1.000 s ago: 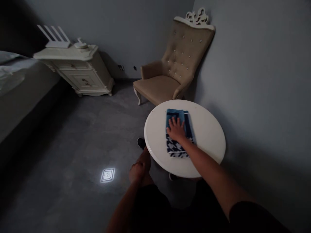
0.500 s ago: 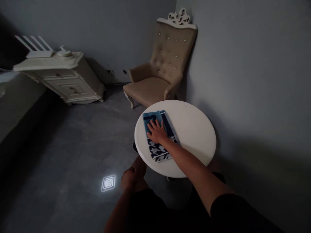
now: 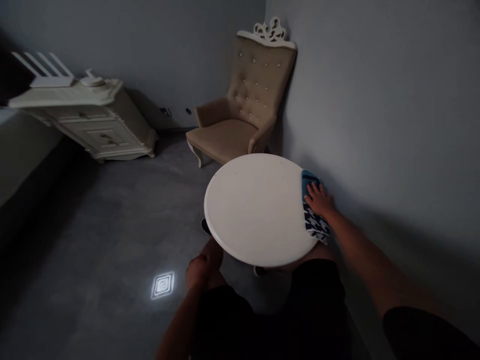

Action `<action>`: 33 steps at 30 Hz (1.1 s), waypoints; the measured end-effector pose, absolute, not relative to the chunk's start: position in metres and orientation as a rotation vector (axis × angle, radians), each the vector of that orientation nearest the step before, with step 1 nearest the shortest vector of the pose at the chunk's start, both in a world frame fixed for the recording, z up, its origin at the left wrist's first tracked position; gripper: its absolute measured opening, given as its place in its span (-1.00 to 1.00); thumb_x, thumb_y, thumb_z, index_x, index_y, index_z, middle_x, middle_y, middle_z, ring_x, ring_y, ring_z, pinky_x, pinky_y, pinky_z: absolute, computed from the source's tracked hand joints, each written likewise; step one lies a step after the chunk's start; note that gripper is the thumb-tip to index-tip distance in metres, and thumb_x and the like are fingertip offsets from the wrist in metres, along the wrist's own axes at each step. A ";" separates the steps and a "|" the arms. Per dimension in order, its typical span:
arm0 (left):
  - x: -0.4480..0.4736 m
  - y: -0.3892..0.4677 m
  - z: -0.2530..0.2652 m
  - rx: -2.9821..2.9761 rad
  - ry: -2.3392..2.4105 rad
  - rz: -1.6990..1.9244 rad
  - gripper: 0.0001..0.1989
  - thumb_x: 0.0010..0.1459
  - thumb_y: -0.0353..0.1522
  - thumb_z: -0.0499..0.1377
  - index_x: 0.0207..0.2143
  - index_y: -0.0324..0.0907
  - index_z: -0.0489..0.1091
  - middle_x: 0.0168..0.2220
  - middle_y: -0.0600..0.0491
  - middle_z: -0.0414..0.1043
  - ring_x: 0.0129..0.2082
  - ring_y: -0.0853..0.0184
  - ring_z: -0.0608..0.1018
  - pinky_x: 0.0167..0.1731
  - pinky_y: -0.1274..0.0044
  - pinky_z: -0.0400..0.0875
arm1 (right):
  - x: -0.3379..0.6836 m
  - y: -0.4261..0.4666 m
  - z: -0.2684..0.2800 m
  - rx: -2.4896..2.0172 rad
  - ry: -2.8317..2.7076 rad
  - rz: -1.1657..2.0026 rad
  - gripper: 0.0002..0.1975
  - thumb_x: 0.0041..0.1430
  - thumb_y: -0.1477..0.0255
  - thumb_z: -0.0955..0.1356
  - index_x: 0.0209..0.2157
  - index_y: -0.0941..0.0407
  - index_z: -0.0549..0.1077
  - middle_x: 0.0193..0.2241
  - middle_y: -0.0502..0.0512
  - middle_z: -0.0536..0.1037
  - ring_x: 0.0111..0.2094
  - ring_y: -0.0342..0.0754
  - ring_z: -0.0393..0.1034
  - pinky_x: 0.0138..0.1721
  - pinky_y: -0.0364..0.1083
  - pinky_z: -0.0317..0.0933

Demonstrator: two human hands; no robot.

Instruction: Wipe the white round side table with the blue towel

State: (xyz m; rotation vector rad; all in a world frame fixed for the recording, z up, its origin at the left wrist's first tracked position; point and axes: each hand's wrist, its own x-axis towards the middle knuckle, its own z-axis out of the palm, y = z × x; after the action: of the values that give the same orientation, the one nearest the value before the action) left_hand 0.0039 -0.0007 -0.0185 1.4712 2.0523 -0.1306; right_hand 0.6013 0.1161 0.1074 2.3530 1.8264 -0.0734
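Observation:
Under my right hand (image 3: 320, 200) lies a folded cloth (image 3: 314, 220), blue at its far end and patterned in navy and pale grey nearer me. That hand is flat on it with fingers spread. The cloth sits at the right edge of a round white table (image 3: 258, 210), its right side hanging partly over the rim. My left hand (image 3: 197, 270) rests on my left knee, apart from the table; its fingers are too dark and hidden to make out.
Behind the table stands a tan tufted armchair (image 3: 225, 137) with a carved white crest. A white cabinet (image 3: 108, 135) at the left carries a router (image 3: 52, 81) with several antennas. A grey wall (image 3: 393, 125) rises close on the right. A bright square pattern (image 3: 163, 285) shows on the floor.
My right hand and the cloth beneath it have slid from the table's left side across to its right edge. The left hand has stayed on the knee. The view has shifted slightly.

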 end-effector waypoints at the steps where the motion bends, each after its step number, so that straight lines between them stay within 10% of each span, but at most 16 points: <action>1: 0.004 -0.001 -0.018 1.470 2.051 -0.133 -0.36 0.59 -0.08 -0.07 0.16 -0.36 0.64 0.14 -0.45 0.67 0.13 -0.14 0.70 0.04 0.26 0.54 | 0.603 0.114 0.107 2.369 1.792 -0.059 -0.26 0.66 0.08 0.04 0.69 0.03 0.01 0.71 0.25 -0.16 0.68 0.39 -0.21 0.52 0.53 0.02; 22: 0.006 0.000 -0.020 1.411 2.092 -0.152 -0.36 0.53 -0.04 -0.09 0.08 -0.20 0.69 0.11 -0.37 0.71 0.14 -0.14 0.73 0.07 0.22 0.59 | 0.172 0.114 0.113 1.819 2.733 -0.436 -0.18 0.55 -0.06 0.23 0.65 0.04 0.17 0.69 0.17 -0.08 0.69 0.47 -0.39 0.58 0.61 -0.50; 33: 0.002 0.001 -0.027 1.478 2.092 -0.218 -0.35 0.53 -0.04 -0.08 0.11 -0.24 0.68 0.10 -0.36 0.71 0.11 -0.15 0.73 0.01 0.23 0.60 | 0.294 0.089 0.118 1.870 2.668 -0.411 -0.17 0.57 -0.09 0.21 0.66 0.03 0.15 0.69 0.12 -0.06 0.69 0.43 -0.34 0.61 0.55 -0.45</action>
State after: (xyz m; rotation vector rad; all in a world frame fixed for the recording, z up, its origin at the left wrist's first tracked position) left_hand 0.0015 0.0015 -0.0275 1.4776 2.0922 -0.2182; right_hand 0.2942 0.0894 0.1180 1.8703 2.6680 -0.4112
